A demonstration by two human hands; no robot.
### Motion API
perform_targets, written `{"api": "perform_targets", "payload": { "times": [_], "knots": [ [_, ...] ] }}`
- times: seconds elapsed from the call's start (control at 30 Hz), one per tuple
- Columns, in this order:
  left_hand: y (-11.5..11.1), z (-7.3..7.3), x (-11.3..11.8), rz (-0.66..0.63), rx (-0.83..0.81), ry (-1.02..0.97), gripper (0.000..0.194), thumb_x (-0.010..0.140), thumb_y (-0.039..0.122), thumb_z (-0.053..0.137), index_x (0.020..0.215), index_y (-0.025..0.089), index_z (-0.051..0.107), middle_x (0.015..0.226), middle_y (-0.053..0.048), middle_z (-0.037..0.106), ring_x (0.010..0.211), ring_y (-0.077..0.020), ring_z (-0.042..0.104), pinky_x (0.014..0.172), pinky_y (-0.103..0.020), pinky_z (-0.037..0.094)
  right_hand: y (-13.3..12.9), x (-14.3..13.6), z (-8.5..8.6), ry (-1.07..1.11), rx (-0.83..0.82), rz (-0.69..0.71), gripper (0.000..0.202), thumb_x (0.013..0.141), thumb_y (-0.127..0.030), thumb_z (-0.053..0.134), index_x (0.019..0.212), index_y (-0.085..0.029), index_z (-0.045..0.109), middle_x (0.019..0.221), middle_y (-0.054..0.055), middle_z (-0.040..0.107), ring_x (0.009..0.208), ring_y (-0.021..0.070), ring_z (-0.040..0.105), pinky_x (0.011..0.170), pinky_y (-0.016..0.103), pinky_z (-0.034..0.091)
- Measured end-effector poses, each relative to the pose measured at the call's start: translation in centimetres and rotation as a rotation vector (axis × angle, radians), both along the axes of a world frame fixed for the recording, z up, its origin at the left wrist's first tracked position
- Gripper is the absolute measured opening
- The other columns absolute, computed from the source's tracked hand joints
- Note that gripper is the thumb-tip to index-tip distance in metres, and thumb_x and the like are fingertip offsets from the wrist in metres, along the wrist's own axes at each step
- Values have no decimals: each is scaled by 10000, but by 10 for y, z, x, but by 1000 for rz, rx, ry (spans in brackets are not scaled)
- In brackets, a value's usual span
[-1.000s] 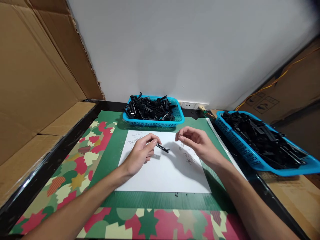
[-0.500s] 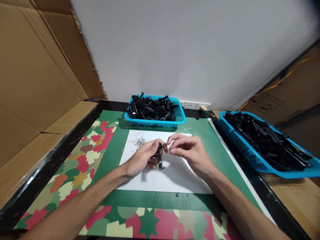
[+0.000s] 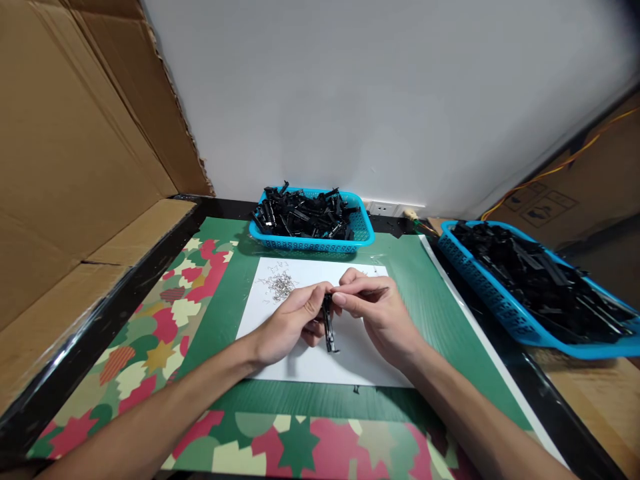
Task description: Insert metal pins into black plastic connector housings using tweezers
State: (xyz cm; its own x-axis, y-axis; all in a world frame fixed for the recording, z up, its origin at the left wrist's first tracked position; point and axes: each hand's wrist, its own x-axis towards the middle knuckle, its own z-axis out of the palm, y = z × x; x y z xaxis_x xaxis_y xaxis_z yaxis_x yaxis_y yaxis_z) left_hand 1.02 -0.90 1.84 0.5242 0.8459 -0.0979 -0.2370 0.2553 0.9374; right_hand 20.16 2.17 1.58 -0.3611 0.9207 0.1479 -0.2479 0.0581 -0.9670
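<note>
My left hand (image 3: 295, 317) grips a slim black plastic part (image 3: 329, 327), which hangs down between the fingers over a white sheet (image 3: 280, 367). At the top end of that part, my right hand (image 3: 375, 307) has thumb and forefinger pinched together, touching it or my left fingertips. Whatever the right pinch holds is too small to make out. A pile of small metal pieces (image 3: 282, 285) lies on the sheet, left of and beyond my hands.
A blue basket (image 3: 310, 245) of black parts stands at the back. Another blue basket (image 3: 485, 293), also full, is at the right. Cardboard (image 3: 75, 133) rises on the left. A wall socket (image 3: 384, 209) and small black bits (image 3: 356, 389) on the green mat also show.
My right hand's fingertips have come against the top of the black part and my left fingers. The black part has shifted slightly right and nearer to me.
</note>
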Motion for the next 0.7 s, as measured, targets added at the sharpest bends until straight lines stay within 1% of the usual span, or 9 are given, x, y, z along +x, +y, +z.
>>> {"api": "perform_targets", "payload": {
  "times": [0.1,0.27,0.4,0.5,0.6,0.7],
  "knots": [
    [0,0,0,2,-28,-6,476,1054,655,461,1032,189,552,806,23,405,628,-91,356,551,-198,299,-1,-2,-1,2,-13,-1,75,801,-257,931,848,-292,883,810,-3,598,696,123,540,607,288,406],
    [-1,-4,2,-2,-70,-44,472,1037,663,495,1016,195,555,789,27,381,618,-95,331,545,-207,251,0,-3,-1,-55,12,-38,99,775,-276,947,850,-307,890,811,-3,564,716,130,508,608,289,379],
    [-2,-6,5,47,-59,-54,479,1028,654,526,1004,180,589,790,20,375,645,-107,332,561,-219,236,0,-3,-2,-100,61,-63,63,789,-306,939,822,-297,886,803,-1,546,732,134,496,620,291,366],
    [-2,-7,5,54,-51,-57,475,1032,638,533,1038,170,619,807,15,382,662,-106,334,581,-220,239,2,-1,-3,-123,110,-82,66,807,-340,926,833,-293,887,815,5,543,741,138,503,630,296,370],
    [0,-9,4,64,-55,-70,475,1032,628,541,1056,162,633,808,17,383,660,-103,324,586,-222,234,4,3,-2,-197,175,-86,79,833,-358,905,884,-300,892,840,14,556,720,138,501,609,299,367],
    [2,-11,3,73,-62,-93,470,1025,618,562,1060,155,631,807,20,381,653,-99,327,582,-222,231,5,7,0,-311,298,-93,127,881,-347,866,1004,-327,890,857,22,570,692,133,495,567,290,341]
  ]
}}
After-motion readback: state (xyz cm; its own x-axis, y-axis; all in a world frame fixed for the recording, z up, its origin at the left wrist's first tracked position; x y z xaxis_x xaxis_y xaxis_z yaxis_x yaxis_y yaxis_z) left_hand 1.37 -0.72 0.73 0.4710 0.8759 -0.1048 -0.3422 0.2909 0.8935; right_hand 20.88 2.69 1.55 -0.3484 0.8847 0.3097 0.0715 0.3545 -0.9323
